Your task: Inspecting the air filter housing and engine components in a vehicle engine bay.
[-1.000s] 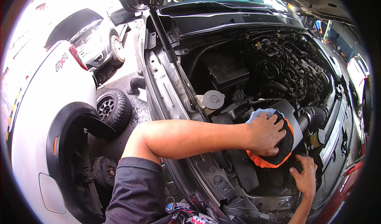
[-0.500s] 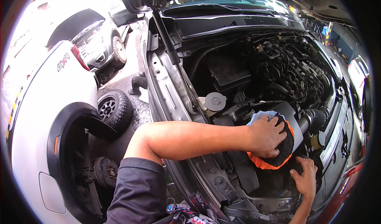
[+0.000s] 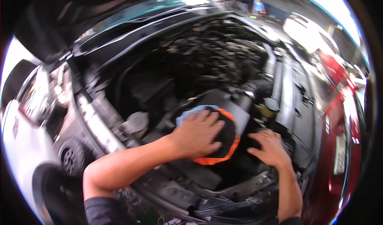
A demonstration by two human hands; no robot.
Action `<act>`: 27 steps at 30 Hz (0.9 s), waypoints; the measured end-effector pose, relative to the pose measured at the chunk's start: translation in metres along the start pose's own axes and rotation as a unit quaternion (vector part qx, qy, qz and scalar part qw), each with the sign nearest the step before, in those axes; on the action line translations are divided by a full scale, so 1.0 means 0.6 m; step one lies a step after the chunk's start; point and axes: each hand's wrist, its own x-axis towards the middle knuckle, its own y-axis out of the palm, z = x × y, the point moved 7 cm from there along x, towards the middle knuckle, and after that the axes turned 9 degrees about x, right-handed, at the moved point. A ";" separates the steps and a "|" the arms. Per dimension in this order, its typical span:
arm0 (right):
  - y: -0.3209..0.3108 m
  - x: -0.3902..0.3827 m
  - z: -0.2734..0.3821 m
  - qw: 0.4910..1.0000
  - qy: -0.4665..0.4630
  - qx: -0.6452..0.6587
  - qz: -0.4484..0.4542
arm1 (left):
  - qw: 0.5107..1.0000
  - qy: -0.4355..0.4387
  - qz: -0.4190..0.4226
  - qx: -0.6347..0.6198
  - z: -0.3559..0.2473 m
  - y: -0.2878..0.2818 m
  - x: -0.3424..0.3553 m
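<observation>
My left hand [image 3: 197, 133] lies palm down, fingers spread, on a round black cloth [image 3: 226, 135] with a bright orange edge. A light-blue cloth edge [image 3: 191, 112] shows beyond my knuckles. Under the cloth is a grey box-shaped cover [image 3: 239, 112] in the engine bay; what lies directly beneath my palm is hidden. To the right my right hand [image 3: 271, 147] hovers low over the bay with nothing in it, thumb apart from the fingers. It is nearest the dark gap beside the cloth and does not appear to touch it. Motion smears the picture.
A white-capped reservoir [image 3: 136, 122] sits at the left, and a yellowish one [image 3: 269, 107] at the right. Hoses and the engine [image 3: 211, 45] fill the far side. The raised hood [image 3: 44, 25] hangs overhead. A red car [image 3: 335, 161] stands close at the right.
The view has swung to the right, so the engine bay sits further left and the red car shows more. My left fingers look more stretched; the cloth stays over the grey cover.
</observation>
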 end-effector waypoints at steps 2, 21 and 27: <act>0.013 0.005 -0.016 0.999 0.035 0.006 0.038 | 1.000 0.014 0.002 0.011 0.005 0.010 0.007; 0.018 0.000 -0.031 0.998 0.044 0.018 0.046 | 0.990 -0.050 0.129 -0.005 -0.010 -0.023 0.017; 0.020 -0.001 -0.030 0.997 0.052 0.015 0.055 | 0.991 -0.046 0.126 -0.002 -0.010 -0.021 0.015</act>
